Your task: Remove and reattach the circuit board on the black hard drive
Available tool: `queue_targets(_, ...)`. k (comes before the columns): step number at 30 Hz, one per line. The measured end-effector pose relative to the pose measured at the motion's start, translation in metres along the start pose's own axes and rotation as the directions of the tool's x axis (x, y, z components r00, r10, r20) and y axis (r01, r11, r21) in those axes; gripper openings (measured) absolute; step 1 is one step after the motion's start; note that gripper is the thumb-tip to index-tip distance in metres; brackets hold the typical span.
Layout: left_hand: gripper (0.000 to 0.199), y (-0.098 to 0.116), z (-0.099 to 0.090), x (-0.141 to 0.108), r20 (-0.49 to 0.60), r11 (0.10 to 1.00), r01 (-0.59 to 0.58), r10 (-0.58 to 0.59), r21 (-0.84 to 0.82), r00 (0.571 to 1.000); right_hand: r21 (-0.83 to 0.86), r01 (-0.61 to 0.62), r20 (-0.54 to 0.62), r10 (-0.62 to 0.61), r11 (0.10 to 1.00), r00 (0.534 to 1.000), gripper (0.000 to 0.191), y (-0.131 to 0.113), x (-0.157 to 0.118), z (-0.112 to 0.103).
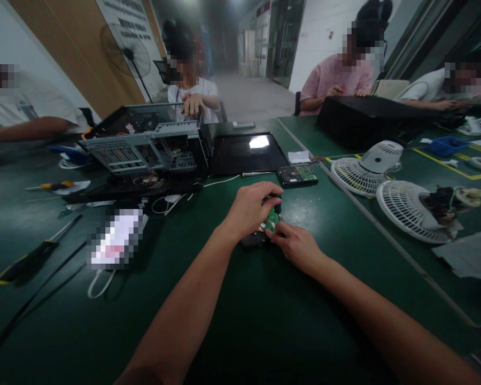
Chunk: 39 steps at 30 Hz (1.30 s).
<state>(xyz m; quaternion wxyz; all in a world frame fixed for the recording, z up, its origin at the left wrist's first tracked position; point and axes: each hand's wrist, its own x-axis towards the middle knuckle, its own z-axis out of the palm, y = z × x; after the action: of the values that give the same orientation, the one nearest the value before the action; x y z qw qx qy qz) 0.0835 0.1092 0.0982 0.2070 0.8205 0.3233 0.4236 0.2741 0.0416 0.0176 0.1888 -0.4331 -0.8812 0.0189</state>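
Note:
In the middle of the table, a hard drive (pixel 253 239) lies with its green circuit board (pixel 271 219) facing up. My left hand (pixel 253 209) is closed around the dark handle of a small screwdriver (pixel 278 205), held upright over the board. The screwdriver's tip is hidden by my fingers. My right hand (pixel 297 245) is closed at the drive's near right side, thumb and fingers pressed against its edge close to the screwdriver. Just beyond, a second hard drive (pixel 297 175) with a green board rests on the table, and several tiny screws lie to its front.
An opened computer case (pixel 144 147) stands at the back left beside a black panel (pixel 248 152). Left lie a phone (pixel 117 238) and a yellow-black screwdriver (pixel 28 261). Fan parts (pixel 411 209) and a black case (pixel 371 120) are right. Co-workers sit around the table.

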Motion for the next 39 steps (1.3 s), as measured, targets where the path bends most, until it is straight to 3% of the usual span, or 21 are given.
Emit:
queue_targets(6,0.02,0.001,0.002,0.0,0.011,1.0,-0.018,0.018,-0.022,1.0,-0.016,-0.058,0.034,0.059,0.998,0.998,0.034,-0.001,-0.009,-0.014)
queue_targets(12,0.02,0.001,0.002,0.001,0.006,0.997,-0.072,0.072,-0.035,0.997,-0.167,-0.236,0.022,0.243,0.957,0.97,0.077,-0.052,0.004,-0.009)
queue_targets(18,0.02,-0.002,0.004,0.001,-0.012,0.996,-0.082,0.082,-0.025,0.997,-0.312,-0.391,0.09,0.437,0.866,0.895,0.089,-0.087,0.025,0.005)
queue_targets(23,0.02,-0.003,0.005,0.001,-0.019,0.995,-0.094,0.093,-0.031,0.995,-0.317,-0.402,0.097,0.451,0.859,0.887,0.067,-0.084,0.028,0.007)
queue_targets(29,0.019,-0.001,0.004,0.0,-0.026,0.995,-0.102,0.102,0.001,0.994,-0.246,-0.349,0.102,0.382,0.904,0.918,0.055,-0.076,0.018,-0.002)
queue_targets(34,0.02,0.003,-0.003,0.0,0.008,0.993,-0.117,0.117,0.024,0.993,-0.118,-0.281,0.172,0.298,0.952,0.939,0.063,-0.063,0.003,-0.015)
queue_targets(39,0.02,-0.001,-0.009,0.0,-0.006,0.995,-0.083,0.083,0.06,0.997,-0.046,-0.283,0.289,0.284,0.958,0.914,0.076,-0.033,-0.004,-0.035)
